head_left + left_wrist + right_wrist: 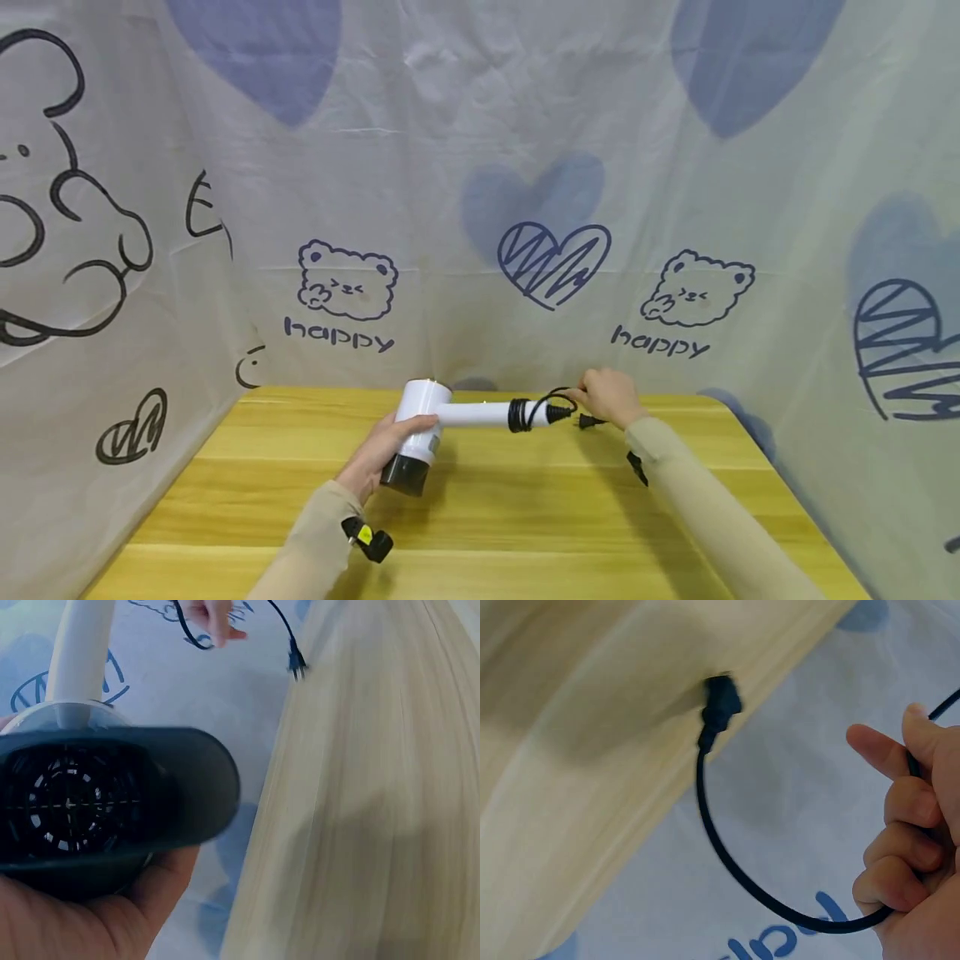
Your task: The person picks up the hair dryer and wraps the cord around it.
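My left hand (378, 454) grips the white body of a hair dryer (468, 414) and holds it above the table, handle pointing right. Its flat black nozzle (202, 791) faces the left wrist camera, with the inner grille visible. Black cord is wound around the handle near its end. The fingers of my right hand (611, 397) curl around the power cord (761, 898) just beyond the handle's end. From that hand the black plug (721, 696) hangs free, its prongs showing in the left wrist view.
Beneath both hands lies a wood-grain table (495, 508). A pale cloth (450, 208) with printed hearts, bears and lettering hangs behind it and along the sides. Each wrist carries a black strap-on camera, the left camera (367, 537) bearing a yellow label.
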Tool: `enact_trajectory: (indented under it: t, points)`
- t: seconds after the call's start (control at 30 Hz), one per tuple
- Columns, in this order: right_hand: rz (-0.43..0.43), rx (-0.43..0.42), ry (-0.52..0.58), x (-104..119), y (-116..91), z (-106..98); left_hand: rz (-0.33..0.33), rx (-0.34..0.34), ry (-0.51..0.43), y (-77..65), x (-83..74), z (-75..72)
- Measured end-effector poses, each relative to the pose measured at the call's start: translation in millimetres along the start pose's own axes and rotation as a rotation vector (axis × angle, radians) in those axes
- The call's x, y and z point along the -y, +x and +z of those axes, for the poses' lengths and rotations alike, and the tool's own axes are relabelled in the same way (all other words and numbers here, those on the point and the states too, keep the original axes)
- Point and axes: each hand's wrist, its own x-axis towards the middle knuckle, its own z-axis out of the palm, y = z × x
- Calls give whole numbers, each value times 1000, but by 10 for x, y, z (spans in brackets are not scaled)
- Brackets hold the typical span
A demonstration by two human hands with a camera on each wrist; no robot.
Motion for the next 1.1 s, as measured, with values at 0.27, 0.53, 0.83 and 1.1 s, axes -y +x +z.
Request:
enact_trajectory:
  t: [0.27,0.53,0.83,1.1]
  points:
    - [16,-81,9,-14,36,-220,124,-54,211,9,-24,99]
    - [-35,-204,68,131,27,-365,232,-176,448,21,36,142]
    - [-96,-268,124,307,-74,-494,259,-315,568,-21,75,181]
    - [-125,-256,266,488,-175,-500,265,-404,649,-28,131,200]
